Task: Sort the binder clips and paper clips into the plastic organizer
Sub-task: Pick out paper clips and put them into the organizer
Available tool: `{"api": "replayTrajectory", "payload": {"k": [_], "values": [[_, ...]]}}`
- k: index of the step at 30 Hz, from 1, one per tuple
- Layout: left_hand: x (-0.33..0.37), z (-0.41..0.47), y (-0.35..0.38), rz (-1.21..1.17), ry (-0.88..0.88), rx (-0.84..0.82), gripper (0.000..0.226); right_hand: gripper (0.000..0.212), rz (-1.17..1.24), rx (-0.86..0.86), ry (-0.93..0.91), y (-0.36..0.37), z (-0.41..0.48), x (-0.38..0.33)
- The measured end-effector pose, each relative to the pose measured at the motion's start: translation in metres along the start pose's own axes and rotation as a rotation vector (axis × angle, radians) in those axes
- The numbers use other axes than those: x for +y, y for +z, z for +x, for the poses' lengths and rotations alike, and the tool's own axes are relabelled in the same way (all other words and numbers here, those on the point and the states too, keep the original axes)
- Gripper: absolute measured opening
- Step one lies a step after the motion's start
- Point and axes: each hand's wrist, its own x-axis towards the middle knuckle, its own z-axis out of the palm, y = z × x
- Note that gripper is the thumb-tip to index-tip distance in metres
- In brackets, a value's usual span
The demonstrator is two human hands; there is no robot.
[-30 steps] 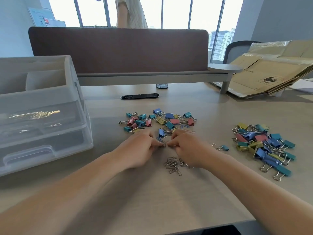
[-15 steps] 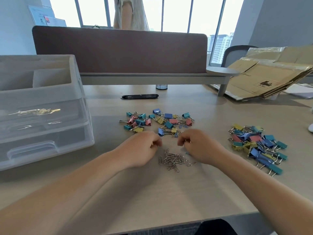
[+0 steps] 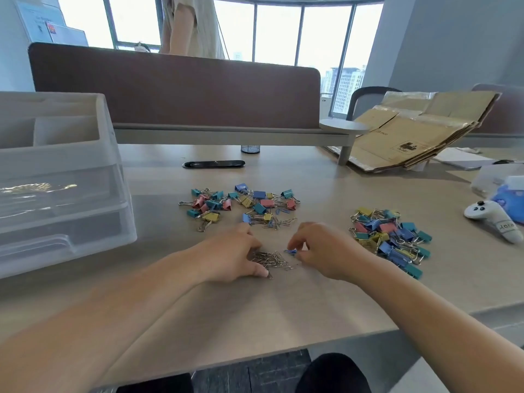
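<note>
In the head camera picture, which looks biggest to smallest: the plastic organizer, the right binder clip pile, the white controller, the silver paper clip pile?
1. plastic organizer.
2. right binder clip pile.
3. white controller and silver paper clip pile look alike; the left hand hides part of that pile, so unranked.

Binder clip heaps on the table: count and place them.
2. The centre heap lies beyond the left hand; the right heap lies beside the right hand. Strays may hide under either.
</note>
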Motion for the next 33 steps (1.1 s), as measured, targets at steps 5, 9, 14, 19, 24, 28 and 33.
{"api": "replayTrajectory", "payload": {"k": [5,9,14,19,24,28,33], "values": [[0.008,-0.003,0.001,-0.063,0.009,0.034,0.057,0.029,-0.083,-0.005,-0.047,0.007,-0.012,-0.014],[0.011,-0.009,0.003,-0.126,0.021,0.095,0.036,0.032,-0.152,-0.020,-0.039,0.017,-0.013,-0.020],[0.010,-0.016,0.000,-0.172,0.024,0.121,0.021,0.021,-0.141,-0.059,0.019,0.016,-0.001,-0.035],[0.005,-0.019,-0.002,-0.175,0.023,0.124,0.015,0.025,-0.062,-0.052,-0.021,0.022,0.008,-0.052],[-0.010,-0.022,-0.009,-0.231,0.005,0.163,0.008,0.023,-0.025,-0.085,-0.076,0.021,0.019,-0.063],[-0.029,-0.015,-0.014,-0.242,-0.061,0.214,0.010,0.022,0.158,0.020,-0.039,0.019,0.031,-0.053],[-0.040,0.011,-0.020,-0.240,-0.089,0.235,0.010,0.016,0.191,0.152,0.040,0.017,0.062,-0.035]]}}
